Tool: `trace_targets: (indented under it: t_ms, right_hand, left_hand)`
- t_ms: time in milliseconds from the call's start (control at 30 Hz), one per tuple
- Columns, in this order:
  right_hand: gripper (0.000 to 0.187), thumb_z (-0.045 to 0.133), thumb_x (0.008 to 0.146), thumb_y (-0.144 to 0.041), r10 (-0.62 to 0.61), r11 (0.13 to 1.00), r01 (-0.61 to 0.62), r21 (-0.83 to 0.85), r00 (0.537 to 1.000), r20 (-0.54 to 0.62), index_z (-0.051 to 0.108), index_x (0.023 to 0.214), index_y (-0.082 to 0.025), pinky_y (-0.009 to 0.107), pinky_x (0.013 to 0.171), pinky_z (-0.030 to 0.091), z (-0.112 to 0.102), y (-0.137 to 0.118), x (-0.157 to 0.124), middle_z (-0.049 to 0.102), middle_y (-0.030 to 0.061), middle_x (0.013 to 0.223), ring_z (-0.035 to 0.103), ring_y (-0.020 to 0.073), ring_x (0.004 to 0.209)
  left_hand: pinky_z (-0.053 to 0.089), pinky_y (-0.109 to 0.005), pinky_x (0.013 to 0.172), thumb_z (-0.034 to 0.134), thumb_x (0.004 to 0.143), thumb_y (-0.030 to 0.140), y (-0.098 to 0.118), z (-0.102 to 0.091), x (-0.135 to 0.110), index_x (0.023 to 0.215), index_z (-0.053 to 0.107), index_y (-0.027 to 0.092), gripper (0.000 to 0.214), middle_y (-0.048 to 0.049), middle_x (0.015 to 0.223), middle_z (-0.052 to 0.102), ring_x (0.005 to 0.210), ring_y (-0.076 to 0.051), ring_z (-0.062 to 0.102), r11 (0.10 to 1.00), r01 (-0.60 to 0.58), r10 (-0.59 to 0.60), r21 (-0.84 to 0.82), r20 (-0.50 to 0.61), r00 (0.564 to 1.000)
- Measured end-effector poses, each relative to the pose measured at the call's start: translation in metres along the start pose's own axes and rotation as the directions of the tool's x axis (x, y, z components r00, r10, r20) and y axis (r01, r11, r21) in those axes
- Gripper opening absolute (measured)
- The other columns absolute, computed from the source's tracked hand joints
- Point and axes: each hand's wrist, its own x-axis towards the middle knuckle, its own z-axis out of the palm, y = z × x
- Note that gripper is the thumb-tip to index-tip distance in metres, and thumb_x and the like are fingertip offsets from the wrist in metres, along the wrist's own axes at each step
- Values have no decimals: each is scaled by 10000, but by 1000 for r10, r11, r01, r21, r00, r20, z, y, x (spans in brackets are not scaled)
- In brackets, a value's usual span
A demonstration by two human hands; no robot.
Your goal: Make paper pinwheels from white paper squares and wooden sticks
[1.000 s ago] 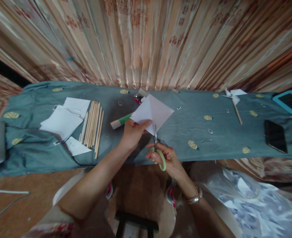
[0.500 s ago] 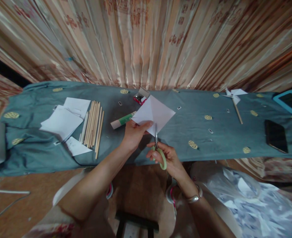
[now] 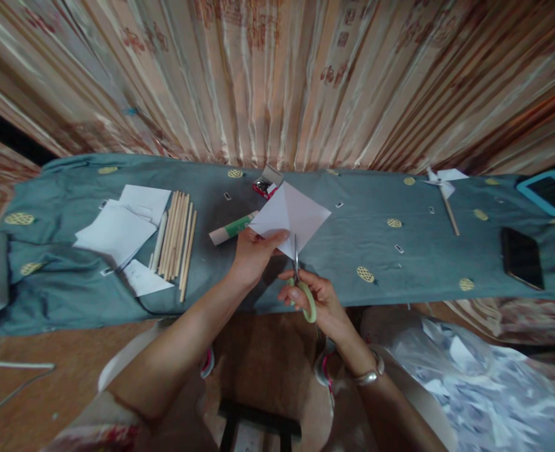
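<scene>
A square of white paper (image 3: 301, 213), creased down its middle, is pinched at its near left edge by my left hand (image 3: 256, 251), thumb on top. My right hand (image 3: 317, 298) grips a pair of scissors (image 3: 309, 306) with pale green handles, fingers through the loops. The metal blades meet the paper's near corner, close to my left thumb. Just left of the paper lies a glue stick (image 3: 233, 229) with a green label. Behind the paper, partly covered by it, sits a small open red box (image 3: 264, 188) with small dark metal pieces inside.
On the left lie white paper sheets (image 3: 115, 232) beside a row of wooden sticks (image 3: 176, 232). Towards the right are a paper pinwheel on a stick (image 3: 449, 207), a black phone (image 3: 522, 258) and a blue-framed device (image 3: 553, 193). Green cloth (image 3: 371, 245) covers the table; a curtain (image 3: 277, 81) hangs behind.
The view has shifted very slightly. Both hands, the paper and the scissors hold nearly the same positions, with no clear change in the cut.
</scene>
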Motion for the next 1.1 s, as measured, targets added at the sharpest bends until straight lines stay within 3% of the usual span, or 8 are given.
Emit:
trace_targets:
  t_ms: [1100]
  right_hand:
    - [477,693,729,-625,9,1000,-9,8,1000,-6,672,948,-201,251,546,392,1,-1,0,574,-14,660,503,117,585]
  left_hand:
    - [515,-261,590,780,590,266,0,-1,0,816,680,156,271,9,725,680,636,-142,608,1000,-30,30,-6,12,999]
